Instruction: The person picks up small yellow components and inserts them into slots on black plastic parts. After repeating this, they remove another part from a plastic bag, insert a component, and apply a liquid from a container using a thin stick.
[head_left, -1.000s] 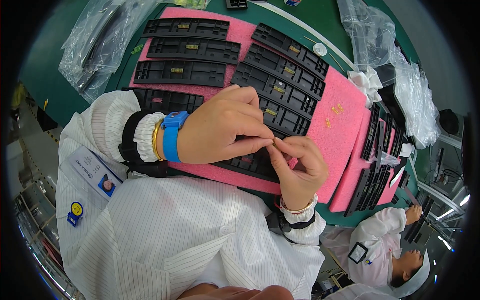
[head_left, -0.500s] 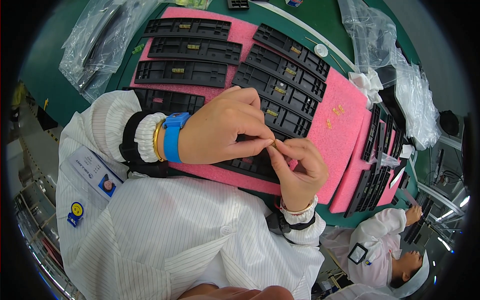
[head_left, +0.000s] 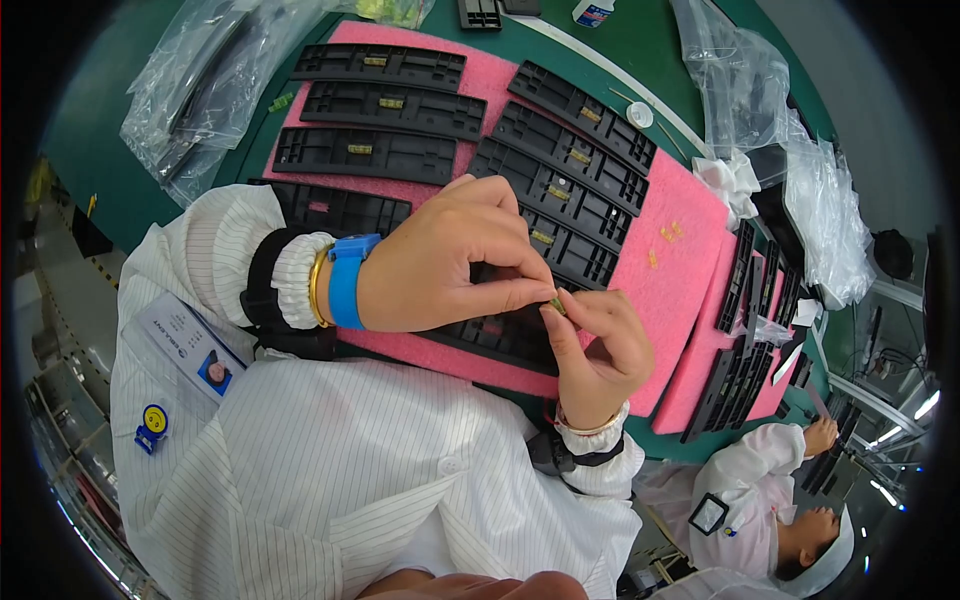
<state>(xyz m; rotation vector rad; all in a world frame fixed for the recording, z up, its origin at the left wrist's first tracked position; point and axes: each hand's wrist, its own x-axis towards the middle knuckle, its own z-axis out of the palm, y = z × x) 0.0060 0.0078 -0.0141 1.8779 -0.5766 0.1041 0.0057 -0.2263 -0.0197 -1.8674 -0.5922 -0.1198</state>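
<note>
A small yellow-green piece [head_left: 557,305] shows between the thumb and index finger of my right hand [head_left: 604,345], which is closed in a pinch. My left hand [head_left: 455,255] meets it at the upper end, thumb and index pressed together; whatever lies between those fingertips is too small to make out. Below both hands lies a black ribbed plastic panel [head_left: 500,340], partly covered by them. More such panels rest in two columns on the pink foam sheet [head_left: 680,200]; several, like the top left panel [head_left: 420,68], carry a yellow-green strip in the middle.
Small yellow pieces [head_left: 670,232] lie on the foam at right. Beyond them are stacked black strips [head_left: 735,370] and clear plastic bags [head_left: 830,220]. A white cap [head_left: 640,115] and thin sticks lie at the back. A co-worker [head_left: 750,480] sits at lower right.
The fingertips of my hands have parted slightly, so more of the yellow-green piece shows in my right pinch. The view has shifted a little.
</note>
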